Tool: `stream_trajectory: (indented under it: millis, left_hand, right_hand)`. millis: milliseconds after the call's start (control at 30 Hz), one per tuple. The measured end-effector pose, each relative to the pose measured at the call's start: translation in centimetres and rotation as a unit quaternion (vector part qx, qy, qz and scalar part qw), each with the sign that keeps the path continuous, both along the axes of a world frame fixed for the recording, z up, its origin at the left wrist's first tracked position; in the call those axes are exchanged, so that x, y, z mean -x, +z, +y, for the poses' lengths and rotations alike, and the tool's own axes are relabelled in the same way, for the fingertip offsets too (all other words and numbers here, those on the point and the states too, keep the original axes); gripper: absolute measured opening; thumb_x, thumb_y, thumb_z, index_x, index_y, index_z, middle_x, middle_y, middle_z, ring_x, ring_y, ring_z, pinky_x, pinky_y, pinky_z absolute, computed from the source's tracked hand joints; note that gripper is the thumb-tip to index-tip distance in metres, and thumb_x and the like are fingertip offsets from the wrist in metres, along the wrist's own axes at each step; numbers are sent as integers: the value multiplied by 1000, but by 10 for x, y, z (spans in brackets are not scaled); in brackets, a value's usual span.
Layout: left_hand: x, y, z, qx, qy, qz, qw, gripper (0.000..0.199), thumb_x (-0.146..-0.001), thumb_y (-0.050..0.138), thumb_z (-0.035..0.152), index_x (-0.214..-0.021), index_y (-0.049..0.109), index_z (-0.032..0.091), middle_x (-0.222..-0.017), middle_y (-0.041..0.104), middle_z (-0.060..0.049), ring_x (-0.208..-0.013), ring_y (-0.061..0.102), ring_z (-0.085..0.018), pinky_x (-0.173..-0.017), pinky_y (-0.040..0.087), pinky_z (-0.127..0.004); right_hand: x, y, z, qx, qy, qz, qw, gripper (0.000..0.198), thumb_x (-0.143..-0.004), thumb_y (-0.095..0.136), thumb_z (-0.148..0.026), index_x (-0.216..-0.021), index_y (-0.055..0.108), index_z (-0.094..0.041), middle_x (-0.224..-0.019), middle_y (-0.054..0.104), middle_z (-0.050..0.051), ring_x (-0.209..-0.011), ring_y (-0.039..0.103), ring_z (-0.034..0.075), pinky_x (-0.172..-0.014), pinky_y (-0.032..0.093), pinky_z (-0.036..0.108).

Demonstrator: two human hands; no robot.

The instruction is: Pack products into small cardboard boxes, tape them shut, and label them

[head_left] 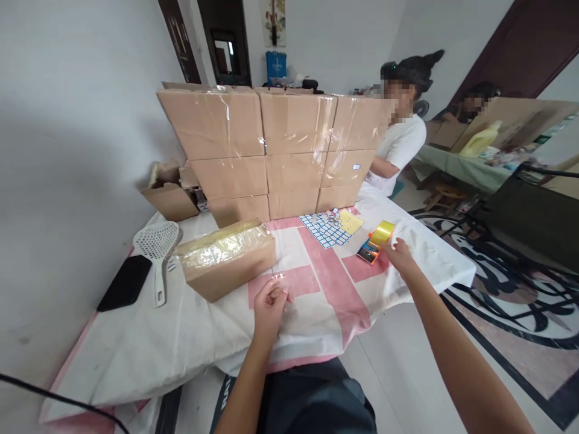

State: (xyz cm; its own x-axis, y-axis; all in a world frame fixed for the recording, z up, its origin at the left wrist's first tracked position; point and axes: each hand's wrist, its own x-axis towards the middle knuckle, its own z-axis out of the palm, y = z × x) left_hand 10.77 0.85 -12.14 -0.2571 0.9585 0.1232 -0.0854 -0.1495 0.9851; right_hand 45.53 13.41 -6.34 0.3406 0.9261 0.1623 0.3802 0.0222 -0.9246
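In the head view, our left hand [268, 304] is closed in a pinch, with what looks like a strip of clear packing tape [289, 297] at its fingertips. Our right hand [401, 258] is loosely curled, its fingers at the handheld tape dispenser [370, 252]; we cannot tell whether they grip it or merely touch it.

The dispenser lies on the tablecloth [289, 247] at ten o'clock from our right hand, and at two o'clock, well apart, from our left. At the left hand's ten o'clock, near it, sits the cardboard box [230, 262], its top covered with shiny tape.

We judge the dispenser light and stiff, best held by its frame, clear of the cutting edge; its yellowish tape roll [383, 231] would probably turn under our fingers. The loose strip should be limp and clingy, best pinched by its very end. The box looks stiff-walled but may dent, and its glossy top could be slippery, so we'd hold its sides.
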Motion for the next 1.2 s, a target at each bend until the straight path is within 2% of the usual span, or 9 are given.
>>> stream_trajectory:
  millis: [133, 200, 300, 400, 567, 733, 867, 1033, 1200]
  left_hand:
    - [26, 23, -17, -23, 18, 59, 998, 30, -83, 68, 32, -109, 74, 19, -62, 68, 1, -55, 60, -14, -54, 46, -24]
    - [38, 36, -26, -50, 21, 139, 989, 31, -81, 70, 28, -111, 76, 22, -69, 72, 0, -57, 59, -14, -62, 49, -26]
    - [52, 51, -40, -117, 33, 294, 948, 34, -86, 67, 28, -119, 73, 23, -85, 76, -4, -63, 61, -16, -66, 50, -29]
    - [64, 54, -50, -172, 83, 352, 916, 27, -91, 61, 25, -116, 72, 22, -79, 72, -4, -63, 60, -18, -63, 47, -30]
    - [85, 41, -53, -230, 153, 324, 905, 29, -91, 62, 17, -118, 69, 23, -70, 67, 0, -58, 56, -15, -64, 47, -29]
    - [99, 33, -51, -108, 175, 216, 955, 21, -90, 64, 26, -108, 74, 23, -65, 65, 2, -50, 50, -11, -51, 41, -24]
    - [118, 35, -47, -6, 165, 112, 980, 73, -78, 77, 32, -145, 54, 19, -50, 50, 12, -43, 42, -10, -48, 37, -21]
    - [142, 34, -51, -19, 114, 109, 987, 51, -74, 83, 39, -120, 71, 21, -59, 64, 6, -43, 41, -8, -46, 36, -21]
    - [159, 15, -50, 0, 226, 193, 955, 26, -86, 71, 45, -76, 76, 21, -49, 58, 4, -43, 46, -9, -52, 38, -24]
  right_hand:
    - [79, 25, -41, -40, 147, -68, 986, 41, -81, 71, -46, -114, 67, -21, -117, 68, 12, -102, 64, 27, -94, 51, 47]
    - [136, 43, -68, -85, 335, -103, 933, 27, -91, 64, -37, -114, 69, -23, -115, 67, 9, -101, 64, 23, -89, 52, 41]
    - [215, 72, -106, -172, 451, -183, 856, 23, -92, 67, -23, -115, 69, -23, -114, 64, 8, -109, 60, 23, -93, 52, 40]
    - [262, 88, -128, -233, 464, -274, 809, 14, -99, 54, -15, -96, 68, -19, -106, 65, 9, -101, 58, 23, -89, 52, 40]
    - [292, 89, -126, -285, 452, -334, 776, 22, -99, 54, -14, -119, 62, -15, -113, 65, 13, -103, 55, 25, -88, 51, 42]
    - [312, 87, -120, -331, 467, -413, 708, 18, -96, 49, -6, -98, 64, -16, -102, 67, 12, -94, 53, 25, -79, 46, 41]
    - [327, 92, -127, -331, 484, -461, 666, 25, -92, 43, 0, -100, 62, -15, -98, 65, 13, -94, 51, 26, -77, 45, 42]
    - [345, 111, -121, -269, 532, -446, 667, 19, -90, 48, -2, -96, 55, -19, -101, 62, 12, -94, 53, 26, -78, 48, 42]
    - [348, 148, -100, -289, 467, -369, 750, 19, -97, 44, -6, -101, 50, -24, -103, 60, 11, -96, 58, 27, -79, 50, 44]
